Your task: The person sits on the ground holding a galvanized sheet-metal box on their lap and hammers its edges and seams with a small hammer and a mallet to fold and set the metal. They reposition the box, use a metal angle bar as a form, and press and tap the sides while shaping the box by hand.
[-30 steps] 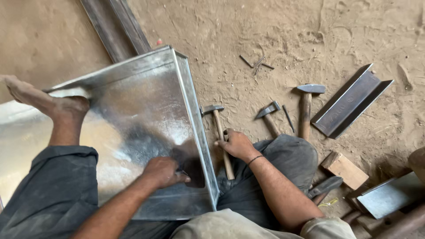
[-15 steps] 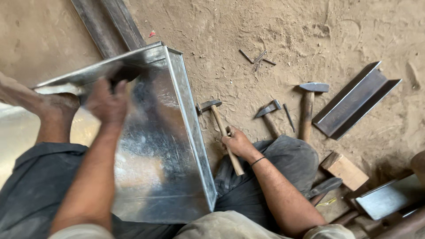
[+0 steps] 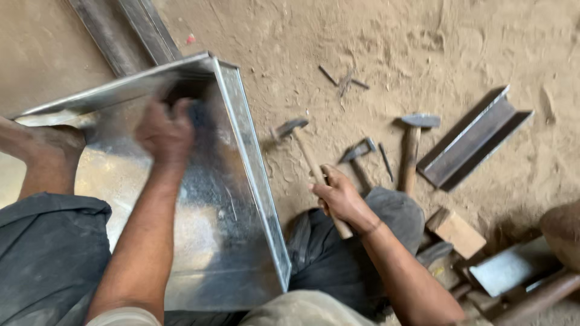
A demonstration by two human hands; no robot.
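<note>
A bent galvanized metal sheet (image 3: 241, 175) with upturned edges lies across my legs on sandy ground. My left hand (image 3: 164, 131) is blurred and presses on the sheet's inner face near its far folded corner. My right hand (image 3: 341, 196) grips the wooden handle of a hammer (image 3: 305, 151), whose steel head lies on the sand just right of the sheet's raised edge. My bare left foot (image 3: 51, 145) rests on the sheet at the left.
Two more hammers (image 3: 412, 148) (image 3: 359, 151) and a thin punch (image 3: 386, 163) lie on the sand to the right. A steel angle piece (image 3: 471, 142) lies beyond them. A wooden block (image 3: 456, 232) and metal scraps (image 3: 513, 265) sit at lower right. Long steel bars (image 3: 130, 30) lie at top left.
My left hand moved from the near part of the sheet up to its far corner. My right hand kept its hold on the hammer handle and barely shifted.
</note>
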